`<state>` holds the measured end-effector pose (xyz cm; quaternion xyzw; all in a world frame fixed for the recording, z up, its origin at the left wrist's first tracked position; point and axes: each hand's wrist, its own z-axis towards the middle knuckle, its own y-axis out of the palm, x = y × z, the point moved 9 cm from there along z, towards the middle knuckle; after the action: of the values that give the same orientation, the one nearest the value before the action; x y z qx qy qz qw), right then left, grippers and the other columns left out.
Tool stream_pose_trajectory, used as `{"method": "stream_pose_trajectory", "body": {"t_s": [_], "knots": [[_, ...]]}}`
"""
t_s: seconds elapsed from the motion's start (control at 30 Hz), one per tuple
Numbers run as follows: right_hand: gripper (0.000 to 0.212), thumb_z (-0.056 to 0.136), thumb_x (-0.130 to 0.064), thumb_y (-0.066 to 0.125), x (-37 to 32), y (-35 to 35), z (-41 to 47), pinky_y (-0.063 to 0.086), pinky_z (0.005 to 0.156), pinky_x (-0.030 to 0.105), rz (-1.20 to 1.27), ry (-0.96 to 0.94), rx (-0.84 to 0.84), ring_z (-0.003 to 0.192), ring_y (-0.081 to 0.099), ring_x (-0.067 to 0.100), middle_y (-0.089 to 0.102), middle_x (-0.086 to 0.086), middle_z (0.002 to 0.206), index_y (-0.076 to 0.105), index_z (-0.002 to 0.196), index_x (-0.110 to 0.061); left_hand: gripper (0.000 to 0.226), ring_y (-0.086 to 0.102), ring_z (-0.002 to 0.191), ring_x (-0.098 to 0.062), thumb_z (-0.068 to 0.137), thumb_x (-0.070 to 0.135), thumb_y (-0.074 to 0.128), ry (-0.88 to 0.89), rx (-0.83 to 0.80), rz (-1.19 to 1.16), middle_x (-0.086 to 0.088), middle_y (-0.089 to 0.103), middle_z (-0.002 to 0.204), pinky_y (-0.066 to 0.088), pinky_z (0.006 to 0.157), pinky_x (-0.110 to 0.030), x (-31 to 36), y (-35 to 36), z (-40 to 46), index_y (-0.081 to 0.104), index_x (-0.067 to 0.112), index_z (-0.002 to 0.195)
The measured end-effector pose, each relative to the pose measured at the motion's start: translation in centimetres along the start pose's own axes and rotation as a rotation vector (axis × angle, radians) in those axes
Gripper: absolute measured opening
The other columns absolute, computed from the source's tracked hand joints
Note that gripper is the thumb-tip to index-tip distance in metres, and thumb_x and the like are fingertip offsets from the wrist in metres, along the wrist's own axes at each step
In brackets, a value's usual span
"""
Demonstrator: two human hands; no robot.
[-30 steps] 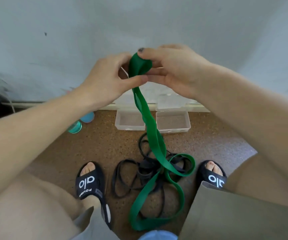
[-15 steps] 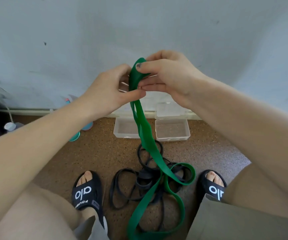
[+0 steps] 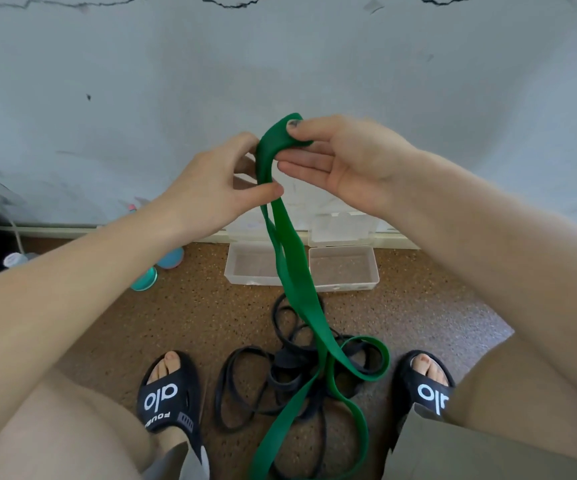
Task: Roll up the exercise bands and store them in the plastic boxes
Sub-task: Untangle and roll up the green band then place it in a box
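A long green exercise band (image 3: pixel 299 271) hangs from both hands down to the floor, where it loops between my feet. My left hand (image 3: pixel 210 188) pinches the band between thumb and fingers just below its top fold. My right hand (image 3: pixel 345 161) holds that top fold, thumb pressed on the green loop, with the other fingers stretched out below it. A tangle of black bands (image 3: pixel 280 372) lies on the floor under the green one. Two clear plastic boxes, the left box (image 3: pixel 245 268) and the right box (image 3: pixel 345 268), stand open by the wall.
Speckled brown floor (image 3: pixel 436 317) runs to a pale wall (image 3: pixel 280 64). Teal and blue containers (image 3: pixel 157 268) stand at the left by the skirting. My feet in black slides (image 3: pixel 167 393) flank the bands. A grey-brown bag edge (image 3: pixel 487 452) fills the lower right corner.
The view has tilted up, so the hands sit lower in frame. My right hand's lower fingers have straightened out beneath the fold. The left hand's pinch stays on the band.
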<state>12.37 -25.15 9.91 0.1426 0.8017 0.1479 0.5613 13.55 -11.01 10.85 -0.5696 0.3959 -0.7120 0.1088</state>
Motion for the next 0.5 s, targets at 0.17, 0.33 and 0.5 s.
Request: {"method": "stream_pose_trajectory", "body": {"t_s": [0.17, 0.33, 0.5], "knots": [[0.010, 0.100, -0.002, 0.060, -0.3, -0.6, 0.2, 0.064, 0.081, 0.036, 0.060, 0.025, 0.019, 0.096, 0.077, 0.029, 0.074, 0.023, 0.105, 0.062, 0.110, 0.001, 0.032, 0.072, 0.086, 0.001, 0.092, 0.030, 0.073, -0.004, 0.071, 0.027, 0.008, 0.071, 0.108, 0.054, 0.084, -0.015, 0.6, -1.2, -0.1, 0.059, 0.024, 0.120], [0.020, 0.101, -0.001, 0.057, -0.3, -0.8, 0.5, 0.064, 0.078, 0.036, -0.016, 0.007, 0.037, 0.092, 0.078, 0.030, 0.069, 0.023, 0.116, 0.056, 0.121, -0.007, 0.026, 0.073, 0.089, -0.013, 0.093, 0.034, 0.071, -0.005, 0.062, 0.091, 0.003, 0.068, 0.108, 0.056, 0.089, -0.031, 0.5, -1.5, -0.2, 0.059, 0.025, 0.114], [0.018, 0.101, 0.004, 0.055, -1.2, -0.9, 0.0, 0.065, 0.076, 0.037, 0.173, 0.008, 0.069, 0.087, 0.076, 0.030, 0.067, 0.022, 0.105, 0.061, 0.115, -0.005, 0.041, 0.066, 0.097, -0.020, 0.087, 0.040, 0.076, -0.051, -0.064, 0.085, 0.002, 0.063, 0.105, 0.055, 0.090, -0.048, -0.1, 1.1, -0.3, 0.053, 0.019, 0.114]]}}
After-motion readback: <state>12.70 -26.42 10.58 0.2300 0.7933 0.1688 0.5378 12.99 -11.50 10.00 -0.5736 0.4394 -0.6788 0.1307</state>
